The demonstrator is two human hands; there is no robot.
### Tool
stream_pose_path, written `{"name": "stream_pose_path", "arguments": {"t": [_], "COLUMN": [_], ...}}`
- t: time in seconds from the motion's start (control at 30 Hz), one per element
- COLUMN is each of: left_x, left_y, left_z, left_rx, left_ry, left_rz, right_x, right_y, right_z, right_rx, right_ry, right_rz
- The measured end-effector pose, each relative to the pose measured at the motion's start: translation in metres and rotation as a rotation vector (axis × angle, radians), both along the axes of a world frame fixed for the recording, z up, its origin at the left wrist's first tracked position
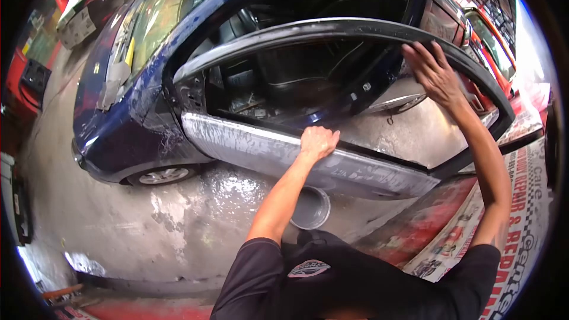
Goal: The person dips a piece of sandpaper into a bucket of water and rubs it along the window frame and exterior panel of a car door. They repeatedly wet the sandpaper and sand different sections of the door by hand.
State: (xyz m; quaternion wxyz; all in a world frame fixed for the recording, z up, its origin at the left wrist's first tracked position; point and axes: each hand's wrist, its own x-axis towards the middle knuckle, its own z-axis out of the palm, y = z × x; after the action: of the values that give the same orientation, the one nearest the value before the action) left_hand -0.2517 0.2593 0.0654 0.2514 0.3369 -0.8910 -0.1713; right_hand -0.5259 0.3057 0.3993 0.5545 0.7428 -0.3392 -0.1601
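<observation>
car door swung open, one hand on the sill and one at the frame

the car door stands out from the side of a dark blue car, its front end by the fender and its window opening bare of glass, the seats showing through. its lower panel is a patchy, wet-looking grey.

the two hands are well apart. the left hand is curled over the sill, about midway along the window opening, knuckles up. the right hand is at the upper window frame, toward its rear, with the fingers stretched out; whether the palm presses on it, i can't tell.

just below the panel, near the left forearm, a round grey bucket sits on the wet, blotchy floor. the front wheel shows under the fender. a printed banner spreads along the right side, past the right arm. at upper left, another car has paper stuck to its end. the person wears a dark short-sleeved shirt with an oval emblem.
</observation>
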Motion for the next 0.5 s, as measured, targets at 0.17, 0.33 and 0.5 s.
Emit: {"name": "stream_pose_path", "arguments": {"t": [0.17,0.33,0.5], "left_x": [-0.003,-0.01,-0.009], "left_y": [-0.003,0.0,0.004], "left_z": [0.0,0.008,0.01], "left_rx": [0.023,0.076,0.089], "left_ry": [-0.005,-0.081,-0.084], "left_rz": [0.054,0.105,0.129], "right_x": [0.145,0.038,0.038], "right_y": [-0.097,-0.028,-0.02], "right_z": [-0.053,0.009,0.003], "right_rx": [0.048,-0.011,-0.035], "right_ry": [-0.115,-0.044,-0.185], "right_rz": [0.253,0.131,0.101]}}
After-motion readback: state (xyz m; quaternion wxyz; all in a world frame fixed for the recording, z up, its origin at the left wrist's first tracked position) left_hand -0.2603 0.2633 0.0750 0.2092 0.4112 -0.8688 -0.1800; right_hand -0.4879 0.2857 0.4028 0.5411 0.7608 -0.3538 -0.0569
